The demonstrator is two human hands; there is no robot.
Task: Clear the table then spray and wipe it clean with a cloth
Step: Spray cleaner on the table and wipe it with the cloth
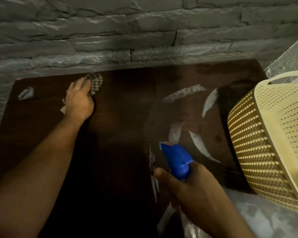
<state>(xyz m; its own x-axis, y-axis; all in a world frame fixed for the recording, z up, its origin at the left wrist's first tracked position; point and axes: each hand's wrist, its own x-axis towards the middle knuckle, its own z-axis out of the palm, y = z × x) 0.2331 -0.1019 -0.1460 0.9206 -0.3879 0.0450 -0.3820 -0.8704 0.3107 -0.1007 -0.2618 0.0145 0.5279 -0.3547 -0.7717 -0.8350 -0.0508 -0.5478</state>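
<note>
A: Starting at the left, what lies on the dark brown bench (120, 107)?

B: Near its far left corner there is a small pale scrap (25, 93), too blurred to name. Just right of it the left hand (78, 100) reaches to the far edge by the grey stone wall (110, 31). Its fingers (81, 83) lie fairly straight on a checked cloth (96, 83), pressing it to the bench. Most of the cloth is hidden under the hand; a pale corner pokes out near the wrist.

A: And the middle?

B: Dim. The near part of the bench is lost in shadow. Right of centre the surface shows pale curved streaks (184, 91), perhaps wet patches catching light.

A: The other hand?

B: The right hand (184, 184) is low in the view, curled round a spray bottle (176, 160). Only the blue trigger head shows, its nozzle pointing away over the bench; the body is hidden by the hand and cut off below.

A: Farthest right?

B: A cream plastic woven basket (265, 134) with a handle slot, tilted, over the bench's right edge. The frame cuts it off, and I cannot tell what it rests on.
</note>
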